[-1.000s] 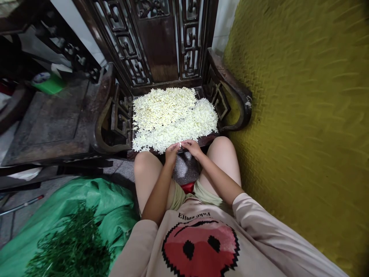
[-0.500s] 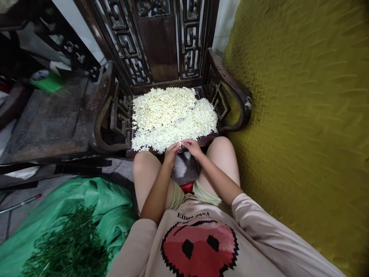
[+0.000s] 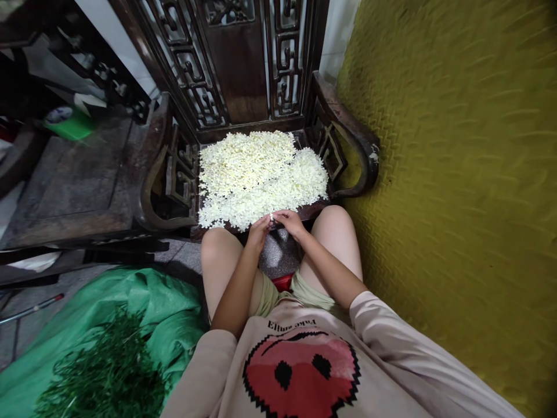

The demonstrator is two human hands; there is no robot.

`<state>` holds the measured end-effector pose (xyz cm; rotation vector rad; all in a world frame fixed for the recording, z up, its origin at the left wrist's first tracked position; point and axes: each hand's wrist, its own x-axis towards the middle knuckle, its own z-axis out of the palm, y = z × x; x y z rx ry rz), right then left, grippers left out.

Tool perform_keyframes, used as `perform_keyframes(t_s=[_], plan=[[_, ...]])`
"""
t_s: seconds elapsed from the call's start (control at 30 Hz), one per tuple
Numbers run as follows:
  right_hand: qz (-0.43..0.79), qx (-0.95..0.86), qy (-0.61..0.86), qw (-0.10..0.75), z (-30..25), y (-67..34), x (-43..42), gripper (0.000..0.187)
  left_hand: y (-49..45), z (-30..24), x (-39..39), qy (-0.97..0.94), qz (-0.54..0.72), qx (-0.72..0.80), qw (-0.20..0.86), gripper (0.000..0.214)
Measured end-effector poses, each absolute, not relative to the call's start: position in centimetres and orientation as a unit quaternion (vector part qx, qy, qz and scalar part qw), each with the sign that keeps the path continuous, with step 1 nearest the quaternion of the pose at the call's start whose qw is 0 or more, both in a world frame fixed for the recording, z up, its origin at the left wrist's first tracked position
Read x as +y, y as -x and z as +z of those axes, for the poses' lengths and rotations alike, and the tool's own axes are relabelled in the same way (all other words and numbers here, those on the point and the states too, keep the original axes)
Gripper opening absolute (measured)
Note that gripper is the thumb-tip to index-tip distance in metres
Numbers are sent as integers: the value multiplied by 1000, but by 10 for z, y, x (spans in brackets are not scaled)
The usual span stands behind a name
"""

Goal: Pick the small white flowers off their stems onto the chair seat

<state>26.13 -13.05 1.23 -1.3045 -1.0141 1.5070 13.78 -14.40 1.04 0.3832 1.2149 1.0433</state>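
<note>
My left hand (image 3: 260,228) and my right hand (image 3: 290,222) meet at the front edge of a dark carved wooden chair (image 3: 289,125), just above my knees. The fingers of both are closed in a pinch on one small white flower (image 3: 272,217), whose details are too small to make out. Right in front of my fingertips, a wide heap of small white flowers (image 3: 270,191) covers the chair seat. Behind it lies a creamier, yellowish layer of flowers (image 3: 243,159).
A green sack (image 3: 161,284) with thin green stems (image 3: 104,371) lies at lower left. On a wooden seat (image 3: 78,180) to the left sits a green roll of tape (image 3: 69,122). A yellow textured panel (image 3: 448,174) stands close on my right. Curved chair arms flank the heap.
Both hands stay in nearly the same place, with the small flower still between the fingertips. The heap looks unchanged, and the view has shifted very slightly.
</note>
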Motion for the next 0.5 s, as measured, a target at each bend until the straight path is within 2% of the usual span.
perform_keyframes(t_s=[0.5], plan=[[602,-411,536,425,7,-260,-131,27,-139,6,-145,-173,485,542,664,29]])
